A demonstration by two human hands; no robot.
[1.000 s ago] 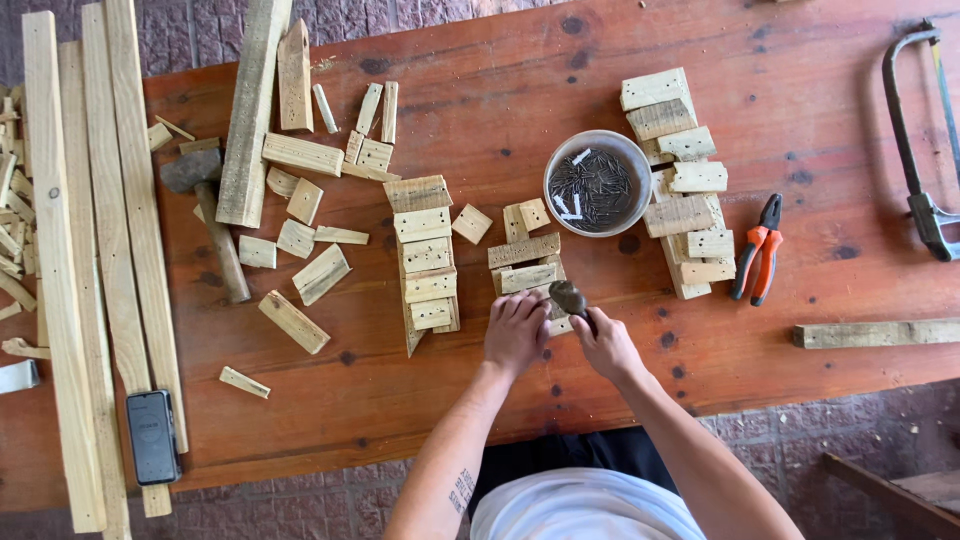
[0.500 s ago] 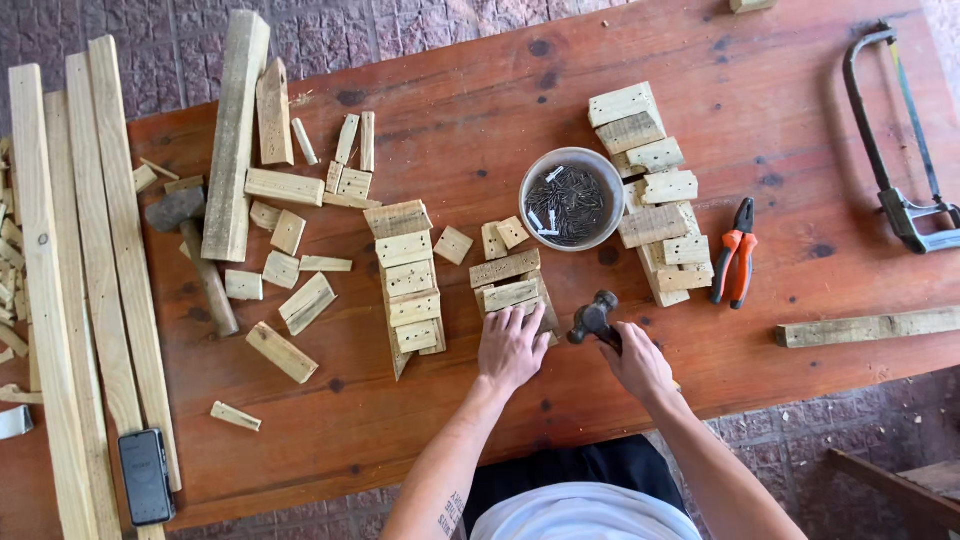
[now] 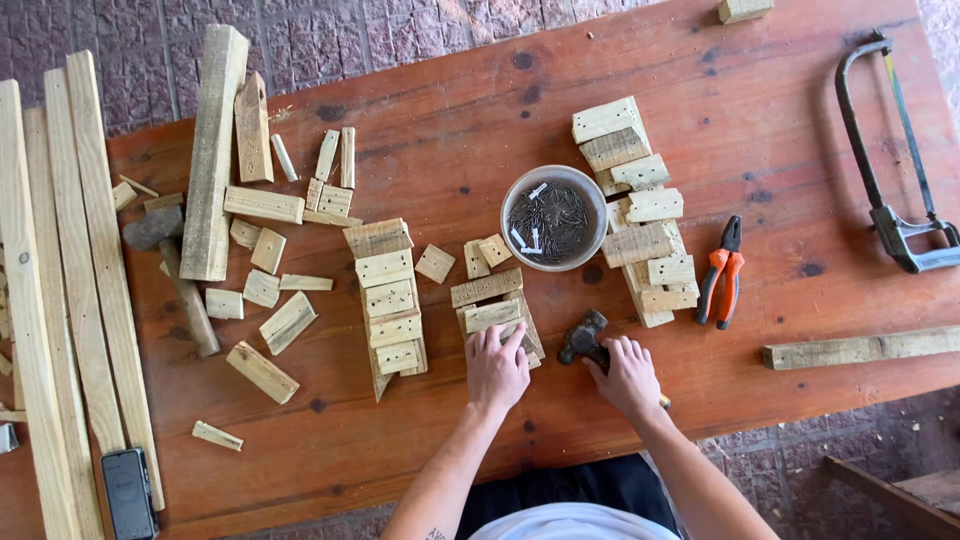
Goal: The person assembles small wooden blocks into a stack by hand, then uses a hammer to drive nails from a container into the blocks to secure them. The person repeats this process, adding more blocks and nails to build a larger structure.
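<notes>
Your left hand (image 3: 497,367) presses flat, fingers spread, on small wooden blocks (image 3: 493,314) just below the bowl of nails (image 3: 553,217). Right of them, your right hand (image 3: 628,376) wraps the hammer (image 3: 585,338) handle; it likely handles head-heavy and rigid.

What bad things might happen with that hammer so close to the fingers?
The left hand presses on a small wood block right beside the hammer gripped by the right hand, so a swing that misses might hit those fingers. The bowl of nails sits just behind the work and might get knocked over. The stacked wood blocks nearby might topple if the table is jolted.
</notes>
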